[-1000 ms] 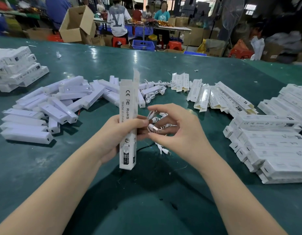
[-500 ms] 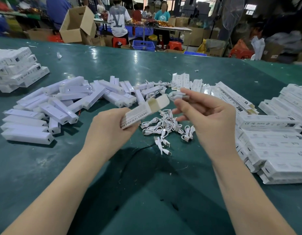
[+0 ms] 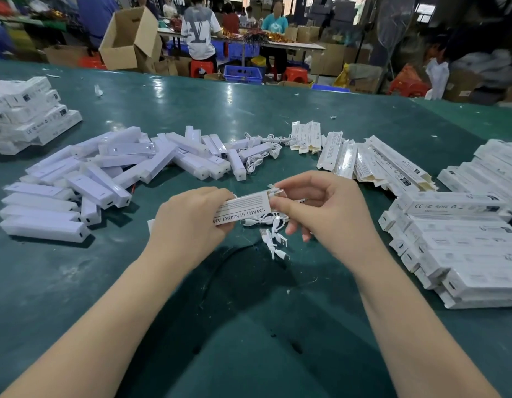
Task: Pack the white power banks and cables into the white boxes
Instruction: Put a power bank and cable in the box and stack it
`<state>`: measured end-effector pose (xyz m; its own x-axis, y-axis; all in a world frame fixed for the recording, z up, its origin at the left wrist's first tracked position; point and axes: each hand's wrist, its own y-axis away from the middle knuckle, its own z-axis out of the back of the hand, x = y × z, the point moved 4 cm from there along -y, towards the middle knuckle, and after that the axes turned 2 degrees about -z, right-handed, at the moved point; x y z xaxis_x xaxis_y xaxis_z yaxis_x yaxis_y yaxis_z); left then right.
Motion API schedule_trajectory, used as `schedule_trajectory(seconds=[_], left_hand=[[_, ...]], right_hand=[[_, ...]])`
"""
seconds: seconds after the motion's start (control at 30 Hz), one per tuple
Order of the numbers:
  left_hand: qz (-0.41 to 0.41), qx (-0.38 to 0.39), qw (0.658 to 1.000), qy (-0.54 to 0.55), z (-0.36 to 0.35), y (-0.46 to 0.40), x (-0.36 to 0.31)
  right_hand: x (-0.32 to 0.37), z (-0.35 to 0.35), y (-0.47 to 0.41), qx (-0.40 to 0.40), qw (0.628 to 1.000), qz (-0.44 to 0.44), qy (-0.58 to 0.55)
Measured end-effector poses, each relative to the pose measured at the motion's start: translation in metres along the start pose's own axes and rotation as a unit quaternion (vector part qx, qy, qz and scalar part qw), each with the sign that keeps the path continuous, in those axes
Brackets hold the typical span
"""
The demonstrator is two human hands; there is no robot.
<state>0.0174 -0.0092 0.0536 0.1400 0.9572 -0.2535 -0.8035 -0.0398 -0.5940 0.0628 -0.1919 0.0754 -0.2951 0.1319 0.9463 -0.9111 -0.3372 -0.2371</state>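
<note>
My left hand (image 3: 188, 222) grips a white box (image 3: 243, 209) lying nearly level, its printed side up and its open end facing right. My right hand (image 3: 326, 205) pinches a coiled white cable (image 3: 277, 192) right at that open end. A small pile of loose cables (image 3: 273, 231) lies on the green table under my hands. White power banks (image 3: 114, 168) are heaped to the left. Flat unfilled boxes (image 3: 372, 162) lie at the back right.
Stacks of filled boxes stand at the right (image 3: 461, 242) and far left (image 3: 27, 116). More cables (image 3: 260, 156) lie behind the power banks. The green table (image 3: 249, 326) stretches toward me. People work at a far table (image 3: 292, 45) among cardboard cartons (image 3: 128, 41).
My left hand tipped the box from upright to level. My right hand lifted a cable off the pile and brought it to the box's open end.
</note>
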Motion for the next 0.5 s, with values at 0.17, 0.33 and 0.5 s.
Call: schedule_trajectory(seconds=[0.17,0.33,0.5], left_hand=[[0.016,-0.022,1.000,0.005,0.000,0.001,0.004],[0.053,-0.020,0.998,0.015,0.000,0.000,0.006],[0.033,-0.021,0.999,0.016,-0.001,0.001,0.005]], right_hand=[[-0.002,-0.007,0.002,-0.038,0.998,0.018,-0.046],[-0.001,-0.011,0.005,-0.069,0.995,0.047,-0.053],[-0.006,-0.011,0.006,-0.079,0.993,0.037,-0.079]])
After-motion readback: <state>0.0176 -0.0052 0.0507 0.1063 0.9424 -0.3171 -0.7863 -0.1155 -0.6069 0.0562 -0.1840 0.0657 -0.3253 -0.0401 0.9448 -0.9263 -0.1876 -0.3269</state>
